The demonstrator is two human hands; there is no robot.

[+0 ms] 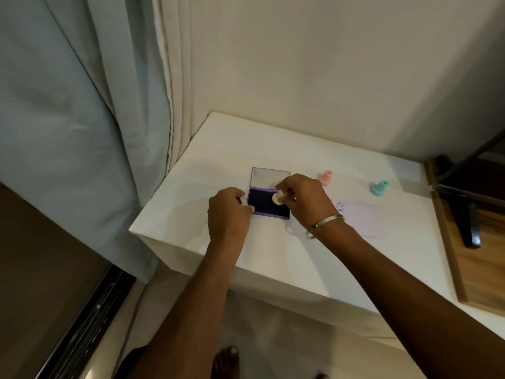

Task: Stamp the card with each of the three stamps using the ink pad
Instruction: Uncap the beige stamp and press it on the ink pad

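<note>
Now the right hand [303, 199] pinches a small white round stamp [278, 198] over the open purple ink pad [269, 201]; at nine o'clock, the left hand [228, 212] pinches its edge.

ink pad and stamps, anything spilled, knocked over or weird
Nothing stands out. The ink pad lies open and flat, with no ink on the table. The pink stamp and teal stamp stand upright. The card shows one clean smiley print.

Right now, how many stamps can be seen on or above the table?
3. A white stamp is pinched in the right hand over the ink pad. A pink stamp and a teal stamp stand on the table, beyond the card.
</note>
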